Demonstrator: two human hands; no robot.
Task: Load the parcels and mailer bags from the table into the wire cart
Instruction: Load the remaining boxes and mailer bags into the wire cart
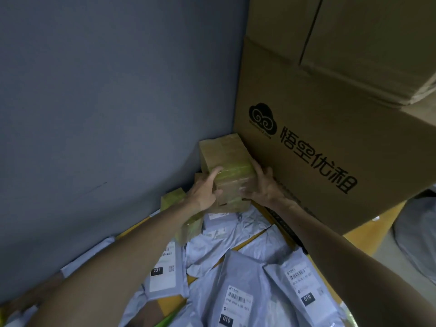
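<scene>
Grey wall (94, 90) and large printed carton (306, 138) box in the corner; a careless pull could bump the carton. Yellow desk (246, 243) lies mostly under grey mailer bags (236, 291) (slick film, so a dragged forearm might sweep some off). Taped parcel (226, 161) sits in that corner, over a smaller box (232, 204); left grip (203, 190) and right grip (262, 185) clasp its sides. Wire cart out of view.

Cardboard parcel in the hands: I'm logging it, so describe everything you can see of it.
The cardboard parcel is an oblong brown box banded with glossy yellow-green tape around its middle. It is tilted, far end toward the corner between grey wall and large printed carton. The left hand grips its left side, the right hand its right.
</scene>
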